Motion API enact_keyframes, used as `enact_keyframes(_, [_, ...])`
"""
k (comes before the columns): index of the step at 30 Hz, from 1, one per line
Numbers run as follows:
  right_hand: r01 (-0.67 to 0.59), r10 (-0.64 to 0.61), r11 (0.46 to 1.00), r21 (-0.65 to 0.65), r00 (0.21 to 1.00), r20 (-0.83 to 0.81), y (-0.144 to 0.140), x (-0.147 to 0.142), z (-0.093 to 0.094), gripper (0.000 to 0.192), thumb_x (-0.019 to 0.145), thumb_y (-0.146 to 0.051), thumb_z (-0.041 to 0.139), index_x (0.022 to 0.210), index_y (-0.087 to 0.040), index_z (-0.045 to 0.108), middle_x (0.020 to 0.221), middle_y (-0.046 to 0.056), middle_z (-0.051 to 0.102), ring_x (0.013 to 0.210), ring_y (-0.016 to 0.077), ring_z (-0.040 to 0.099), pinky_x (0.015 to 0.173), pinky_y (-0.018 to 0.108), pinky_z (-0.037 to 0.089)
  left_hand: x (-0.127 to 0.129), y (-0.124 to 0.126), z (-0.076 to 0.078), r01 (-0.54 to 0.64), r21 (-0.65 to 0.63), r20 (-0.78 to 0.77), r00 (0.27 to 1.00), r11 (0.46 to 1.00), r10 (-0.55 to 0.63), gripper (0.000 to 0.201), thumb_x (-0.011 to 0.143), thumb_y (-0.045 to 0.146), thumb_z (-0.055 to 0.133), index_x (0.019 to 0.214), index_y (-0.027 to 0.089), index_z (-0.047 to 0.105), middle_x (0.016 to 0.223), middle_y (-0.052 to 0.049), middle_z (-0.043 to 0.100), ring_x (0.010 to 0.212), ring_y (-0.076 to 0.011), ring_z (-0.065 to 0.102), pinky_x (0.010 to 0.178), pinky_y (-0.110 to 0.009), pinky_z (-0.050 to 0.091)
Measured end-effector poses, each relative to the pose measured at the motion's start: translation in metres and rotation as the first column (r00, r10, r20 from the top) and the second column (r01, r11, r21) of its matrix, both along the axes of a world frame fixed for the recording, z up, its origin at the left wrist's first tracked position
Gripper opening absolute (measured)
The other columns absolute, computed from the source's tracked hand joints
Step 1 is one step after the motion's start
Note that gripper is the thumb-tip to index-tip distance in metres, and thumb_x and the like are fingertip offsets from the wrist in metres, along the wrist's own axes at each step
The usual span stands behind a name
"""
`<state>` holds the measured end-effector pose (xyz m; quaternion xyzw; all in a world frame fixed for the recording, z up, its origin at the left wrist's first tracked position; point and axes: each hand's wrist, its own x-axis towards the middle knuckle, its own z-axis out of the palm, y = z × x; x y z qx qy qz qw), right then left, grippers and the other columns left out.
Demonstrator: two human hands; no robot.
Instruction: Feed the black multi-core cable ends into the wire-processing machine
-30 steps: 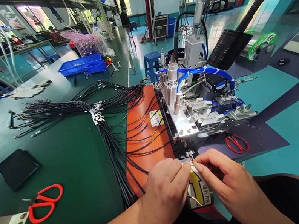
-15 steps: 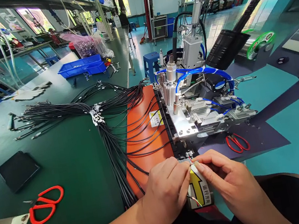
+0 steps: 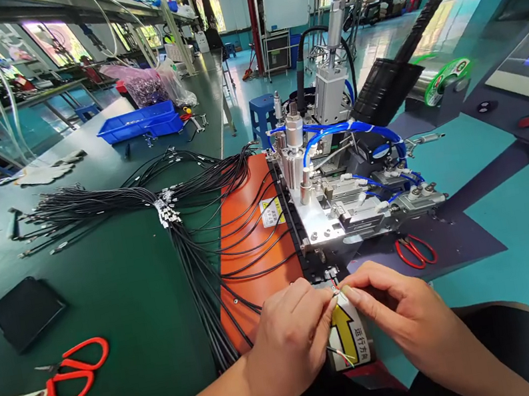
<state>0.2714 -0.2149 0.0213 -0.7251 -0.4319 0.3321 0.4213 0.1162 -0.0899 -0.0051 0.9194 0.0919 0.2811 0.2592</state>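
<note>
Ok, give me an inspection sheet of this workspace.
Surface: green tabletop, partly covered by tools and cables.
Job's things: coloured wires at a cable end, in front of the yellow-arrow label.
Clutter: red-handled scissors, flat black object.
Hands: left hand and right hand, fingertips close together near the label's far end; grip unclear.
Cables: black cables bundled; several cross the orange sheet.
Surroundings: machine ahead, blue stool beyond.

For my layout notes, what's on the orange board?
Black cables and a printed label lie on the orange board; whatever the left hand covers at its near end cannot be seen.
</note>
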Motion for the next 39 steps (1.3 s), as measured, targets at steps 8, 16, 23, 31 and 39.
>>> enact_keyframes(8, [-0.051,0.050,0.999,0.018,0.995,0.082,0.000,0.003,0.007,0.027,0.101,-0.040,0.047,0.092,-0.023,0.066,0.090,0.001,0.063,0.084,0.0155,0.059,0.075,0.027,0.045,0.000,0.000,-0.001,0.041,-0.047,0.000,0.999,0.998,-0.041,0.012,0.096,0.014,0.052,0.103,0.015,0.062,0.081,-0.004,0.057,0.074,-0.0146,0.051,0.065,-0.027,0.041])
enact_keyframes(16, [-0.048,0.047,0.999,0.009,0.998,0.033,-0.003,0.002,0.005,0.030,0.102,-0.042,0.043,0.089,-0.023,0.063,0.086,0.000,0.060,0.080,0.0152,0.057,0.072,0.027,0.044,0.001,0.001,0.000,0.066,-0.028,0.005,0.998,0.997,-0.066,0.013,0.096,0.012,0.052,0.105,0.015,0.061,0.081,-0.004,0.057,0.073,-0.0147,0.050,0.064,-0.027,0.039])
enact_keyframes(23, [-0.071,0.070,0.997,0.005,0.997,0.018,-0.005,0.007,-0.003,0.029,0.103,-0.042,0.042,0.090,-0.023,0.060,0.087,0.000,0.057,0.082,0.0147,0.055,0.073,0.028,0.043,0.004,0.002,0.000,0.104,-0.012,0.023,0.994,0.995,-0.103,0.011,0.095,0.011,0.052,0.103,0.014,0.059,0.079,-0.004,0.056,0.071,-0.0142,0.049,0.062,-0.026,0.039])
enact_keyframes(31, [-0.129,0.127,0.991,0.025,0.989,0.075,-0.007,0.013,-0.003,0.026,0.103,-0.038,0.043,0.090,-0.023,0.060,0.088,0.000,0.058,0.082,0.0141,0.055,0.074,0.028,0.042,0.005,0.003,0.002,0.140,0.017,0.004,0.990,0.990,-0.140,0.020,0.096,0.011,0.051,0.113,0.013,0.060,0.081,-0.006,0.058,0.071,-0.0156,0.050,0.062,-0.027,0.041])
enact_keyframes(39, [-0.161,0.164,0.986,-0.034,0.978,0.129,-0.008,0.018,0.006,0.025,0.102,-0.036,0.044,0.089,-0.023,0.060,0.087,-0.001,0.058,0.079,0.0140,0.055,0.072,0.028,0.042,0.005,0.005,-0.001,0.155,0.040,0.012,0.988,0.987,-0.155,0.021,0.094,0.010,0.051,0.112,0.013,0.061,0.080,-0.005,0.059,0.071,-0.0154,0.051,0.062,-0.028,0.040])
